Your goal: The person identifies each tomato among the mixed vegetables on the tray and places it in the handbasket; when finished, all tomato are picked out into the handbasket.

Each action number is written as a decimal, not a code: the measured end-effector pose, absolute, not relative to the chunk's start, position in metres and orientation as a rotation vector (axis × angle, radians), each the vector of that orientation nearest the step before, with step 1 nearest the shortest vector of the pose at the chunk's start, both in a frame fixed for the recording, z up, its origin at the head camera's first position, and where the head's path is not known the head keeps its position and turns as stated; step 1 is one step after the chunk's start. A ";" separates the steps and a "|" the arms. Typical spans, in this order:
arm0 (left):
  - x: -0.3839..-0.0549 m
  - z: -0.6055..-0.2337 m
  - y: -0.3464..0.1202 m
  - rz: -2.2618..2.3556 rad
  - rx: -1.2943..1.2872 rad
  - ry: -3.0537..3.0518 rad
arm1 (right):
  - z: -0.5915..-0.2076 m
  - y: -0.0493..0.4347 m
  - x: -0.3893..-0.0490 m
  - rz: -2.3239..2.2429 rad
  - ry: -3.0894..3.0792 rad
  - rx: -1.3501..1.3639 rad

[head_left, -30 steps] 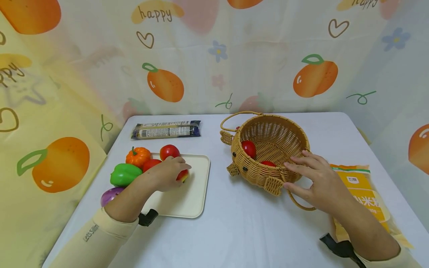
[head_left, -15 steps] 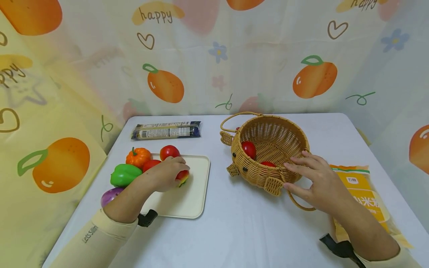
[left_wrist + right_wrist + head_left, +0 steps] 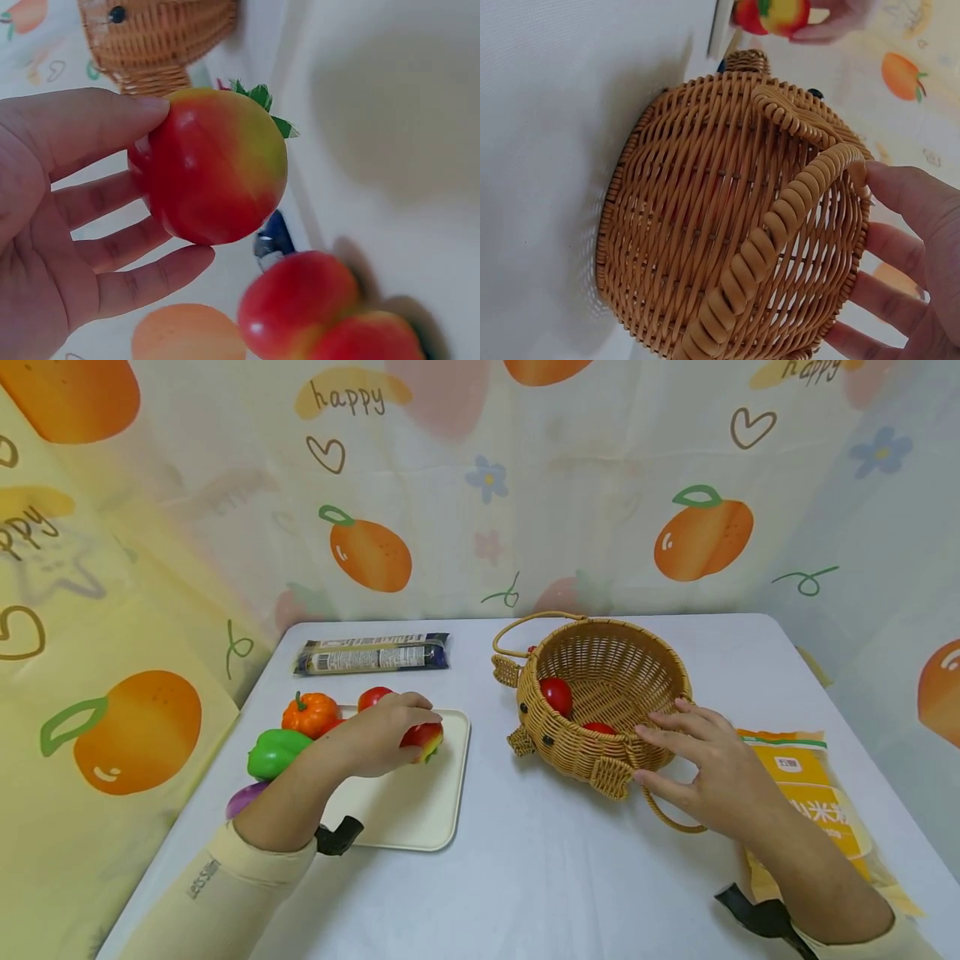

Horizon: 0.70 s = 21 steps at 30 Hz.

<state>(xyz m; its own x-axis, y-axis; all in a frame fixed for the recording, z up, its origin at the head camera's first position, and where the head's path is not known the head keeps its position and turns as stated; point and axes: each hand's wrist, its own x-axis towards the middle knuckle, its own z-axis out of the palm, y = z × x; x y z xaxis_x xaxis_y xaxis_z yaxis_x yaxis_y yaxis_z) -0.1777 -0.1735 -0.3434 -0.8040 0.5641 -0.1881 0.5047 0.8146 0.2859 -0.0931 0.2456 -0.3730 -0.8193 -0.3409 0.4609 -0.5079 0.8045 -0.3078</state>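
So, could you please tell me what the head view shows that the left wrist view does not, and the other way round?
Only the head view shows the right hand at the wicker basket, the red pieces inside it, the yellow packet, the green pepper and the purple piece.

Only the left wrist view shows the palm side of the left hand.

Both show that hand holding the red-and-yellow fruit, plus the basket, the cream tray and other red fruit.
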 end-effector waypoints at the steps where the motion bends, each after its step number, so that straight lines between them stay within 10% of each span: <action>1: -0.178 -0.342 -0.172 0.333 0.826 2.739 | -0.373 0.246 -0.093 0.601 -2.602 0.642; 21: -0.193 -0.292 -0.106 0.390 1.129 2.762 | -0.375 0.246 -0.094 0.621 -2.582 0.645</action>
<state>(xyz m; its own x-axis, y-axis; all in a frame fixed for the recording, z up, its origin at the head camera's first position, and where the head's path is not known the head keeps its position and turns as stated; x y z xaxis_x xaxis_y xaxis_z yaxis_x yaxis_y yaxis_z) -0.1927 -0.1061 -0.2925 -0.7110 0.7027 -0.0243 0.6686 0.6863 0.2863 -0.0936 0.2463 -0.3754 -0.8111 -0.3371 0.4780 -0.5176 0.7943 -0.3181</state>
